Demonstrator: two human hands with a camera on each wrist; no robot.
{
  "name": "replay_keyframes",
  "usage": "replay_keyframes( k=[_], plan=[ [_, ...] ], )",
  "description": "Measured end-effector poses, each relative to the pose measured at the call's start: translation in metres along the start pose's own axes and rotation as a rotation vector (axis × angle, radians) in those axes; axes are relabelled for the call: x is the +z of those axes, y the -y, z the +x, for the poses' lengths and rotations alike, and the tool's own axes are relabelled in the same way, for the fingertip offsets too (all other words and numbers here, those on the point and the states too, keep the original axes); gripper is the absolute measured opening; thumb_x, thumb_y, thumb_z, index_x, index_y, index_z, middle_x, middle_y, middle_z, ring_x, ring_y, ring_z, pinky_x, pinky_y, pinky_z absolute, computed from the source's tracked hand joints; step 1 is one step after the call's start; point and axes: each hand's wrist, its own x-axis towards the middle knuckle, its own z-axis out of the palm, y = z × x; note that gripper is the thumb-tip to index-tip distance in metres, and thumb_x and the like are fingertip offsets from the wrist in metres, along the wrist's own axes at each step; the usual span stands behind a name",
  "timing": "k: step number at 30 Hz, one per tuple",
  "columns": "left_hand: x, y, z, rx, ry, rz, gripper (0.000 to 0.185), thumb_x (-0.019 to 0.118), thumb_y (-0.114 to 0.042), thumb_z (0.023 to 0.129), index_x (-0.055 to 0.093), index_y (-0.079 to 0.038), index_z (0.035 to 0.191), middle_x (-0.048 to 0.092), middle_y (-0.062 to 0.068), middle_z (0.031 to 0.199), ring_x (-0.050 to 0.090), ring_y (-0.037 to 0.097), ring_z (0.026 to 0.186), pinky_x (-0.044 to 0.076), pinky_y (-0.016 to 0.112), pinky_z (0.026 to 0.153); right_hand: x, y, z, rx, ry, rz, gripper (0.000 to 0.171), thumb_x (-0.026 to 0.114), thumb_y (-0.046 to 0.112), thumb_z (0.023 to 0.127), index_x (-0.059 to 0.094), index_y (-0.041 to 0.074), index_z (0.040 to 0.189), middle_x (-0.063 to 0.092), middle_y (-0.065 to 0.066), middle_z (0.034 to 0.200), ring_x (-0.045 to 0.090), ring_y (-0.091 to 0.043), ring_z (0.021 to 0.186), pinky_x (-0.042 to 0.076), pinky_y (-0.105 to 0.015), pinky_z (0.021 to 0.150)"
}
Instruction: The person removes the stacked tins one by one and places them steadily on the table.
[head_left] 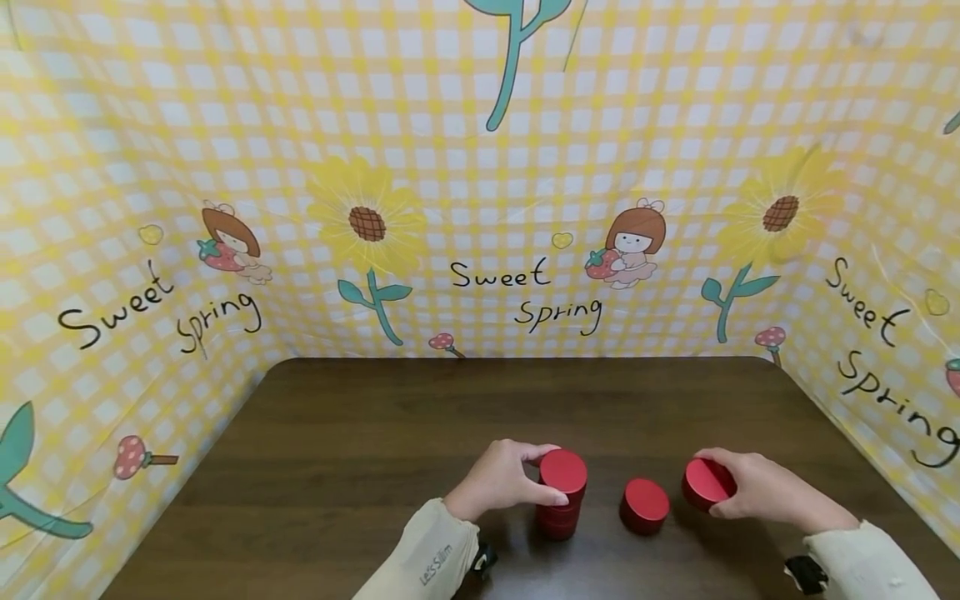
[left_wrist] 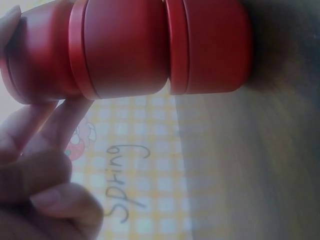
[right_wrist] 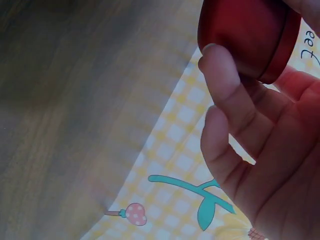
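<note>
A stack of three red round tins (head_left: 561,500) stands on the dark wooden table (head_left: 360,450) near its front edge. My left hand (head_left: 553,476) grips the top tin (left_wrist: 35,60) of that stack from the left, fingers (left_wrist: 60,120) curled round its side. A single red tin (head_left: 645,505) stands just to the right of the stack. Further right, my right hand (head_left: 711,485) holds another red tin (head_left: 699,482), tilted with its lid facing left. In the right wrist view that tin (right_wrist: 245,35) sits between my curled fingers (right_wrist: 225,90) and thumb.
A yellow checked cloth backdrop (head_left: 480,250) with sunflowers and "Sweet Spring" lettering walls the table at the back and on both sides. Bare wood lies behind and to the left of the tins.
</note>
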Motion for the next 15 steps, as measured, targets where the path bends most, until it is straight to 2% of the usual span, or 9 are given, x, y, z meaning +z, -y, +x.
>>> replay_keyframes(
  k=[7, 15],
  plan=[
    [0.001, -0.003, 0.001, 0.014, 0.001, 0.025, 0.059, 0.085, -0.031, 0.071, 0.067, -0.013, 0.124, 0.071, 0.001, 0.107, 0.061, 0.011, 0.095, 0.049, 0.026, 0.075, 0.001, -0.011, 0.000, 0.004, 0.015, -0.006, 0.061, 0.084, 0.016, 0.065, 0.057, -0.007, 0.116, 0.060, -0.003, 0.092, 0.053, -0.014, 0.076, 0.047, -0.027, 0.062],
    [-0.001, 0.000, -0.001, 0.020, 0.006, 0.016, 0.059, 0.085, -0.031, 0.071, 0.067, -0.013, 0.124, 0.070, 0.001, 0.109, 0.061, 0.011, 0.094, 0.047, 0.026, 0.073, 0.011, -0.015, 0.002, -0.032, 0.011, 0.036, 0.061, 0.083, 0.015, 0.067, 0.056, -0.008, 0.116, 0.060, -0.002, 0.091, 0.050, -0.007, 0.074, 0.046, -0.026, 0.061]
  ],
)
